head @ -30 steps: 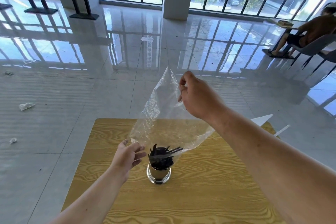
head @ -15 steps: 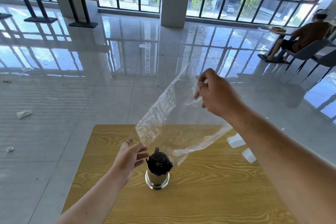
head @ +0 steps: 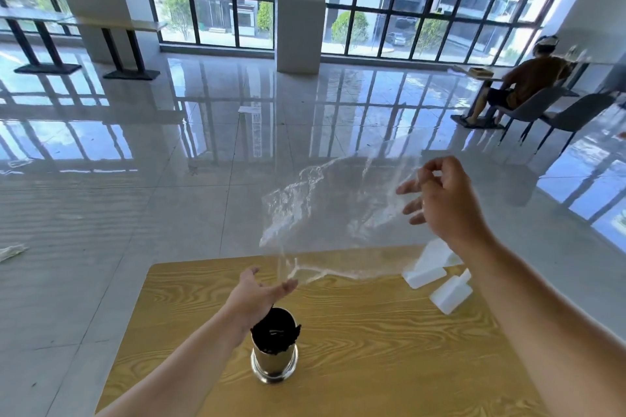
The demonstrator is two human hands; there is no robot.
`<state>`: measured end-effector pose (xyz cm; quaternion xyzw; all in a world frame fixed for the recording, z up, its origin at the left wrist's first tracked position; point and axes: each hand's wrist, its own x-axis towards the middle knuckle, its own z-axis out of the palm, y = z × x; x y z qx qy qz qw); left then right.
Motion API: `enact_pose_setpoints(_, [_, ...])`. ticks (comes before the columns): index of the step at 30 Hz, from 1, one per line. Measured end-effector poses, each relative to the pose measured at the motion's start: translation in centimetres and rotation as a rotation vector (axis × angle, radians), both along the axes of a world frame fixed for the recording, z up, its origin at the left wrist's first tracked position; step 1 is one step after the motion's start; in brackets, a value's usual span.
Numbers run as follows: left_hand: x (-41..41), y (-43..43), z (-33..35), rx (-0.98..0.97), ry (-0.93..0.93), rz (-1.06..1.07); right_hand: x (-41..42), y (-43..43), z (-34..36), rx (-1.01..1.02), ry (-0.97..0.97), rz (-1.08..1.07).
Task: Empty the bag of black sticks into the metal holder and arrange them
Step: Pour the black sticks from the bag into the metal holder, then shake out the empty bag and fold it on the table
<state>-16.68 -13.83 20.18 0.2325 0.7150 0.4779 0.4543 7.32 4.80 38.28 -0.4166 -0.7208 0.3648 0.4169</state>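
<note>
I see my right hand [head: 447, 203] pinching the empty clear bag [head: 325, 213] above the counter [head: 372, 349]; left hand [head: 257, 294] fingers spread, grasping nothing; black sticks [head: 275, 332] fill the upright metal holder [head: 273, 362].

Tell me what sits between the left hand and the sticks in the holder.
Nothing visible does. The left hand hangs open just behind the metal holder, whose black sticks are uncovered; the clear bag floats higher, by the right hand.
</note>
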Motion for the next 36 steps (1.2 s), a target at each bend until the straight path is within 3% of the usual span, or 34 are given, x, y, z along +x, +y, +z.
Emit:
enact_pose_setpoints(3, [0.2,1.0,1.0,-0.015,-0.027,0.080,1.2,0.4,-0.8,-0.090,0.153,-0.025])
enact_pose_setpoints(12, [1.0,3.9,5.5,0.272,-0.418,0.099,1.2,0.9,-5.0,-0.451,0.541,-0.039])
enact_pose_setpoints(16, [1.6,5.0,7.5,0.314,-0.423,0.017,0.5,0.5,-6.5,-0.599,0.669,-0.032])
enact_pose_setpoints(20, [1.8,5.7,9.3,0.363,-0.310,0.046,-0.5,-0.1,-7.4,-0.697,0.717,-0.021])
enact_pose_setpoints(26, [0.3,6.9,12.2,0.424,-0.117,0.198,0.2,-0.2,-8.9,-0.647,0.482,-0.079])
enact_pose_setpoints(36, [-1.4,8.2,16.7,0.437,0.173,0.028,2.4,2.4,-8.2,-0.226,0.007,-0.199])
